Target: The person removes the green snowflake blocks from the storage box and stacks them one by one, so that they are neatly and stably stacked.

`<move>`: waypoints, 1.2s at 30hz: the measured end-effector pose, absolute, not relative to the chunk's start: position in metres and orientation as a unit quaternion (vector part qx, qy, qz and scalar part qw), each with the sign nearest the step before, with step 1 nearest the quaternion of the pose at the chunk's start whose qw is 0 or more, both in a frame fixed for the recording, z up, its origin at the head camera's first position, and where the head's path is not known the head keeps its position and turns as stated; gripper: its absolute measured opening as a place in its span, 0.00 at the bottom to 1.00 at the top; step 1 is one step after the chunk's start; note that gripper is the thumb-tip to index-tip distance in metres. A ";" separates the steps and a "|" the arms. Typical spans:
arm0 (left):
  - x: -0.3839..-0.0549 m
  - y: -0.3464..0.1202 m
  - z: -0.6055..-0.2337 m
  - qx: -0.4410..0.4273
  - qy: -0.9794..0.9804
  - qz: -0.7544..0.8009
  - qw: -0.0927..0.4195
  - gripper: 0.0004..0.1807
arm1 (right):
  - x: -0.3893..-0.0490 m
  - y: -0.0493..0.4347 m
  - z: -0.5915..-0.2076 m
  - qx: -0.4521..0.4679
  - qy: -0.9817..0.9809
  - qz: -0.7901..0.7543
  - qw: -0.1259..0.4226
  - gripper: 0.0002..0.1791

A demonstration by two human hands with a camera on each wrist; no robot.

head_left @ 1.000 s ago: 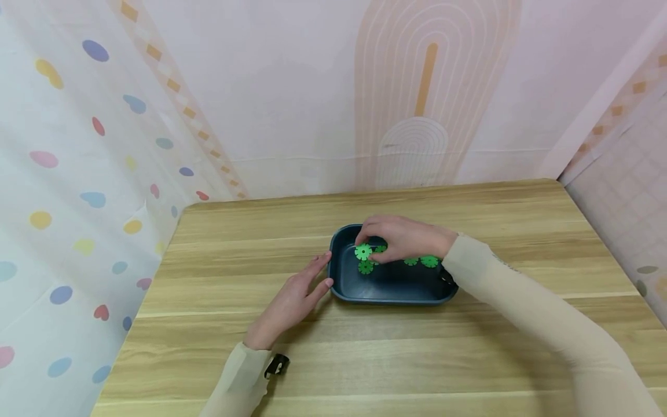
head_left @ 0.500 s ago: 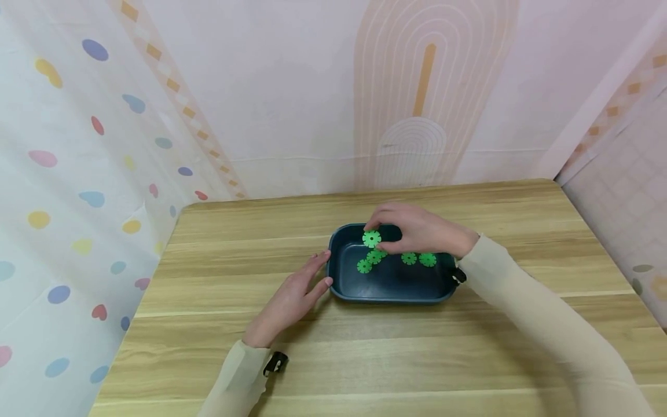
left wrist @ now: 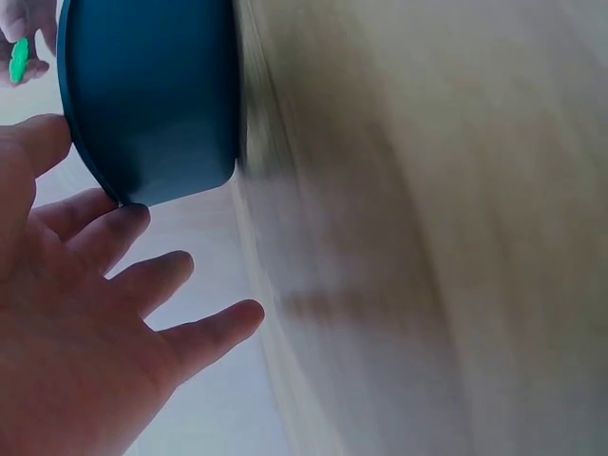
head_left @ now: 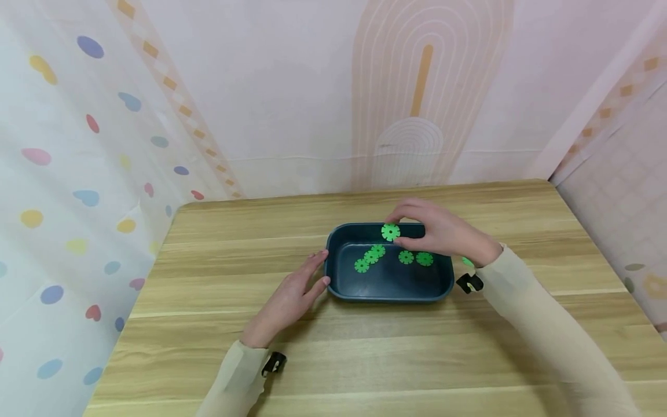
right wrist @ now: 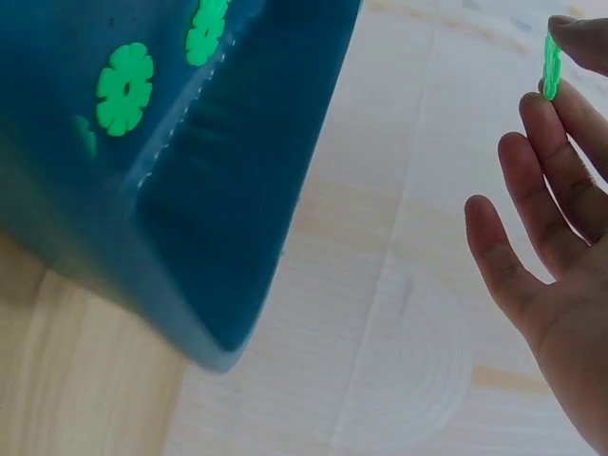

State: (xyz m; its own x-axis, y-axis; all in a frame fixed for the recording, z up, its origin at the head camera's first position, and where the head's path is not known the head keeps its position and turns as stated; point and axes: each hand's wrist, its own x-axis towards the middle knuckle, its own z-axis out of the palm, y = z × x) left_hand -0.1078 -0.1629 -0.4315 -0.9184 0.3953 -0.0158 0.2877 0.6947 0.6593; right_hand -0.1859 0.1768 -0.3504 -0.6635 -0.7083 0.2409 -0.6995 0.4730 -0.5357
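Observation:
My right hand (head_left: pixel 445 231) pinches a green snowflake disc (head_left: pixel 391 233) between thumb and forefinger, above the back of a dark blue plastic bin (head_left: pixel 391 287). In the right wrist view this disc (right wrist: pixel 552 68) shows edge-on at the fingertips, with the other fingers spread. Several similar green discs (head_left: pixel 406 258) lie on the bin's floor, some overlapping in a short row at the left. My left hand (head_left: pixel 283 301) rests its thumb and fingertips against the bin's left end. From the left wrist, its fingers (left wrist: pixel 157 280) look spread and nearly straight, two of them at the bin's edge.
The bin stands on a wooden table (head_left: pixel 208 249). Just right of it, another green disc (head_left: pixel 467 262) lies partly hidden by my right wrist. A patterned cloth (head_left: pixel 292 104) hangs behind the table and along its left side. Black straps circle both wrists.
My right hand has moved right and slightly back with the disc, uncovering more discs in the bin and the one beside it. The left hand stays at the bin's left end.

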 end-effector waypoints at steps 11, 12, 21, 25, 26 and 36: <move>-0.114 -0.160 -0.429 0.199 0.921 0.331 0.055 0.34 | -0.173 0.202 -0.359 -0.394 0.860 -0.318 -0.056 0.18; -0.115 -0.160 -0.429 0.197 0.920 0.333 0.053 0.34 | -0.171 0.204 -0.360 -0.395 0.860 -0.319 -0.061 0.18; -0.118 -0.158 -0.431 0.194 0.919 0.340 0.046 0.36 | -0.161 0.222 -0.369 -0.377 0.866 -0.318 -0.085 0.18; -0.118 -0.157 -0.432 0.200 0.919 0.335 0.045 0.36 | -0.157 0.229 -0.373 -0.368 0.868 -0.318 -0.098 0.18; -0.119 -0.157 -0.433 0.202 0.919 0.336 0.044 0.36 | -0.156 0.230 -0.374 -0.367 0.868 -0.318 -0.101 0.18; -0.117 -0.158 -0.435 0.202 0.923 0.326 0.042 0.35 | -0.148 0.245 -0.384 -0.332 0.881 -0.319 -0.111 0.18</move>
State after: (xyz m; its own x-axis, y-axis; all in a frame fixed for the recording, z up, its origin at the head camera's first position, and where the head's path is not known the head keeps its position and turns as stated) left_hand -0.1169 -0.1579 -0.4355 -0.9151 0.3996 0.0542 0.3448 0.7056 0.6190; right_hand -0.1481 0.2452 -0.3845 -0.7558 -0.5137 0.4061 -0.6546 0.5770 -0.4884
